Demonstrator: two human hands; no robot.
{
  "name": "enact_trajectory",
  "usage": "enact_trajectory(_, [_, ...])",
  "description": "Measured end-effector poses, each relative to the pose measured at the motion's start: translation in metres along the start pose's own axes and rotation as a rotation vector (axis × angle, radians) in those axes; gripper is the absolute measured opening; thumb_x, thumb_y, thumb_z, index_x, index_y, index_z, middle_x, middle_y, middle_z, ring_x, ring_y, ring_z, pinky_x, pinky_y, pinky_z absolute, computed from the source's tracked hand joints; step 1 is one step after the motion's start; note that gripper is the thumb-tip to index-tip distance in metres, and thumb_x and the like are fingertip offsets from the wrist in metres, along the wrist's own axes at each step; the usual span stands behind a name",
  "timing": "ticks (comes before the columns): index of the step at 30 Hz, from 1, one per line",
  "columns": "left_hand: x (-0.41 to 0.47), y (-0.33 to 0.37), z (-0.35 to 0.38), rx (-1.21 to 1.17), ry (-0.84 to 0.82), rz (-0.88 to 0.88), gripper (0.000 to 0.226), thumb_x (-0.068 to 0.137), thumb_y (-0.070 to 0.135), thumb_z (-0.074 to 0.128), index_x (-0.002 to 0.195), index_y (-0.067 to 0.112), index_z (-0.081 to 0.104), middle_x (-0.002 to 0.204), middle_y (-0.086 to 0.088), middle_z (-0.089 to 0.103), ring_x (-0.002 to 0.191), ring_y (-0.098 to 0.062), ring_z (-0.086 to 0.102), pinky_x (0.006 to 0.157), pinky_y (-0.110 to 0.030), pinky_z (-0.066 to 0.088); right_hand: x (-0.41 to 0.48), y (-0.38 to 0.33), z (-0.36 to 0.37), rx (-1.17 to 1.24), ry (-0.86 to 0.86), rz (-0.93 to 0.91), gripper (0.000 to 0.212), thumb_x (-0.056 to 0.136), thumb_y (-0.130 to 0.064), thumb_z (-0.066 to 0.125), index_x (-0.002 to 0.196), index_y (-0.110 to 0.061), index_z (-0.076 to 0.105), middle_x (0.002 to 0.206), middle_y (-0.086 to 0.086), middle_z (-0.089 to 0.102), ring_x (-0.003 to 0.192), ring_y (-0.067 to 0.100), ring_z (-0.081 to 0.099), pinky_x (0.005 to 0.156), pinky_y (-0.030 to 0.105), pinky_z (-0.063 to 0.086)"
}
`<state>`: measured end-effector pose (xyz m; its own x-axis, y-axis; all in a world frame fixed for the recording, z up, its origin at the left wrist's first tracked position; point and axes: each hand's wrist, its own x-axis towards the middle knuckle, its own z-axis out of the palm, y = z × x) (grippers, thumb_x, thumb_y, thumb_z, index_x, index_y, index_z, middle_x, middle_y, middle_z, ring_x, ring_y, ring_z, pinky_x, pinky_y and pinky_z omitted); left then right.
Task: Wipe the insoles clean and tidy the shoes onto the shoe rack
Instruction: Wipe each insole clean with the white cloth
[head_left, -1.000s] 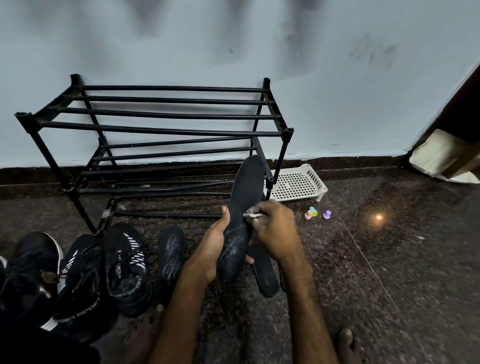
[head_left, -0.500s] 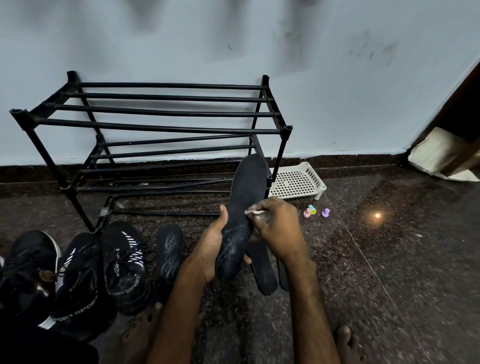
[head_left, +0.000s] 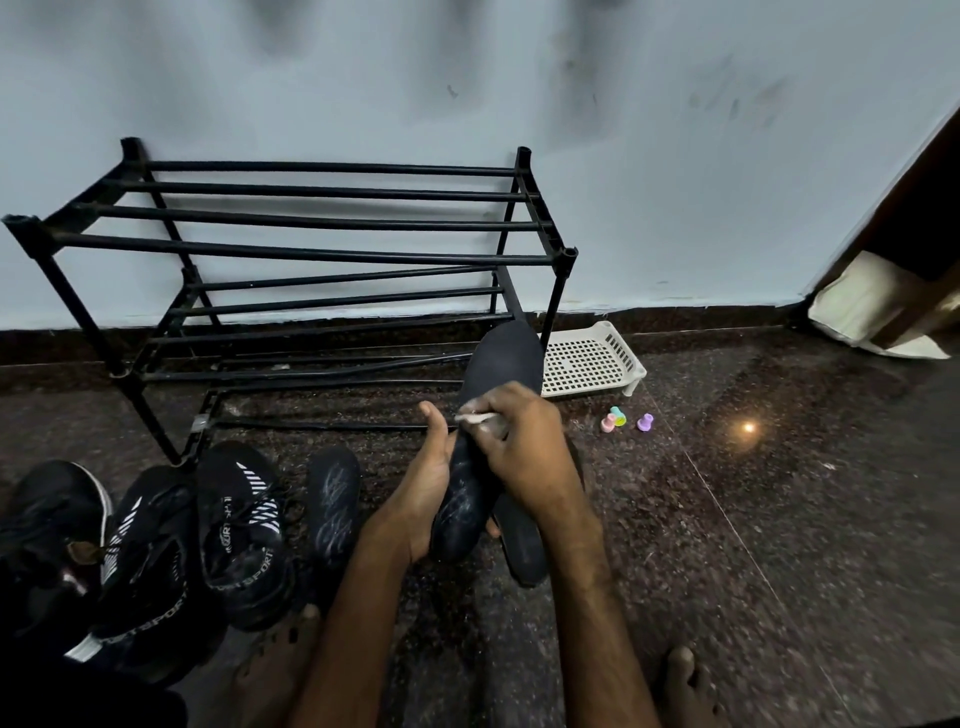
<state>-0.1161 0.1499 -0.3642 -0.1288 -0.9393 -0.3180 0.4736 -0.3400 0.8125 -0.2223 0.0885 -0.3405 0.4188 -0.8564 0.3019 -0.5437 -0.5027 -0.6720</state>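
Observation:
My left hand (head_left: 426, 483) grips a black insole (head_left: 501, 364) by its heel end and holds it tilted up, toe pointing away. My right hand (head_left: 519, 447) pinches a small white wipe (head_left: 475, 417) against the insole's middle. A second insole (head_left: 522, 545) lies on the floor under my right wrist, and a third insole (head_left: 332, 499) with whitish marks lies to the left. Black sport shoes (head_left: 239, 535) stand in a row at the lower left. The black shoe rack (head_left: 311, 254) stands against the wall with bare shelves.
A white perforated plastic tray (head_left: 589, 361) sits on the floor right of the rack. Three small pastel pegs (head_left: 623, 420) lie beside it. A pale bag (head_left: 878, 312) leans in the right corner. My bare feet (head_left: 685, 686) rest on the dark stone floor.
My right hand has slid the wipe slightly down along the insole. The left hand keeps the same grip.

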Motion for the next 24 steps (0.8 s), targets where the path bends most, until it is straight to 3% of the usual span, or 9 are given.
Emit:
enact_trajectory(3, [0.001,-0.002,-0.004,-0.035,0.015,0.002,0.097,0.084,0.076,0.001,0.119,0.012,0.065,0.093,-0.018,0.072,0.069,-0.030,0.070,0.042,-0.038,0.054,-0.002,0.002,-0.007,-0.016,-0.150,-0.001,0.010,0.081,-0.012,0.075,0.090,-0.016,0.076,0.092,-0.002,0.067,0.086,0.010,0.062,0.080,0.019,0.047])
enact_trajectory(6, [0.001,-0.003,-0.006,-0.039,-0.016,0.005,0.098,0.083,0.077,0.000,0.131,0.013,0.058,0.087,-0.014,0.072,0.061,-0.025,0.069,0.043,-0.036,0.055,0.003,0.009,-0.008,-0.148,0.022,0.077,0.013,0.085,-0.014,0.073,0.097,-0.013,0.076,0.098,0.001,0.066,0.090,0.016,0.063,0.086,0.030,0.051])
enact_trajectory(8, [0.001,-0.001,-0.003,0.004,-0.042,0.011,0.099,0.083,0.077,-0.003,0.132,0.013,0.056,0.083,-0.011,0.072,0.061,-0.023,0.069,0.044,-0.036,0.055,0.005,0.002,-0.007,-0.117,0.085,0.050,0.014,0.085,-0.011,0.072,0.099,-0.013,0.075,0.099,0.000,0.065,0.090,0.015,0.063,0.087,0.027,0.051])
enact_trajectory(11, [0.001,0.000,-0.006,-0.007,-0.023,0.024,0.101,0.081,0.078,-0.002,0.128,0.012,0.058,0.089,-0.015,0.072,0.065,-0.027,0.069,0.043,-0.037,0.055,0.002,-0.004,-0.009,-0.021,-0.120,-0.001,0.011,0.084,-0.013,0.074,0.093,-0.016,0.076,0.096,-0.003,0.066,0.087,0.008,0.061,0.079,0.016,0.047])
enact_trajectory(13, [0.001,0.000,-0.010,-0.033,-0.009,0.027,0.102,0.080,0.080,0.001,0.131,0.014,0.057,0.095,-0.018,0.071,0.067,-0.028,0.069,0.044,-0.038,0.056,0.003,-0.003,-0.011,-0.076,-0.182,0.039,0.008,0.083,-0.016,0.075,0.091,-0.018,0.076,0.095,-0.003,0.067,0.087,0.010,0.061,0.080,0.022,0.048])
enact_trajectory(17, [-0.001,0.002,-0.007,-0.021,-0.040,0.008,0.103,0.081,0.079,-0.003,0.131,0.009,0.055,0.078,-0.012,0.070,0.059,-0.023,0.068,0.043,-0.036,0.055,0.005,-0.006,-0.002,-0.153,0.035,0.034,0.013,0.085,-0.010,0.071,0.097,-0.013,0.074,0.098,0.000,0.064,0.087,0.014,0.061,0.084,0.026,0.050])
enact_trajectory(21, [-0.003,-0.001,-0.006,-0.009,-0.017,-0.007,0.105,0.079,0.082,-0.001,0.109,0.011,0.070,0.079,-0.017,0.068,0.060,-0.028,0.066,0.044,-0.037,0.054,0.001,-0.010,-0.005,-0.005,-0.186,-0.004,0.011,0.082,-0.012,0.074,0.090,-0.018,0.076,0.094,-0.004,0.066,0.087,0.009,0.061,0.082,0.023,0.049])
enact_trajectory(24, [-0.001,-0.004,-0.006,-0.038,-0.031,-0.026,0.108,0.075,0.085,0.002,0.116,0.010,0.067,0.083,-0.020,0.065,0.062,-0.030,0.064,0.046,-0.038,0.055,0.006,-0.001,-0.009,-0.104,-0.125,0.033,0.011,0.083,-0.014,0.074,0.093,-0.018,0.076,0.095,-0.003,0.066,0.088,0.012,0.061,0.084,0.026,0.049])
